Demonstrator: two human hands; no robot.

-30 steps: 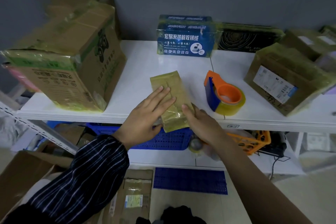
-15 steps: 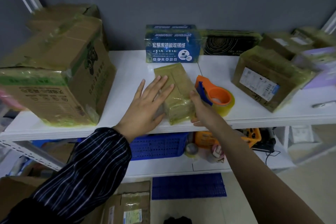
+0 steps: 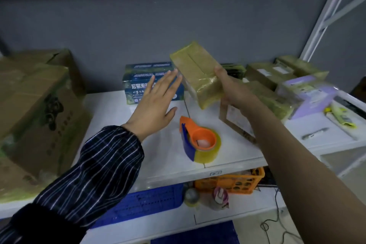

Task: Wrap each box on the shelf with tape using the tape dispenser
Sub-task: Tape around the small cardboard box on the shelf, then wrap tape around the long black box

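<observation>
Head view: two hands, one held box, one tape dispenser.

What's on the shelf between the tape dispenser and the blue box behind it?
Nothing: bare white shelf, in the head view. The open left hand partly overlaps that stretch; the right hand holds the taped box above it.

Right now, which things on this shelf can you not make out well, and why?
In the head view:
- The blue box: print partly covered by the left hand.
- The labelled brown box: mostly behind the right forearm, label unreadable.
- The purple box: blurred, text illegible.
- The large carton: cut off by the left edge.
- The small taped box: near end covered by the right hand gripping it.
</observation>
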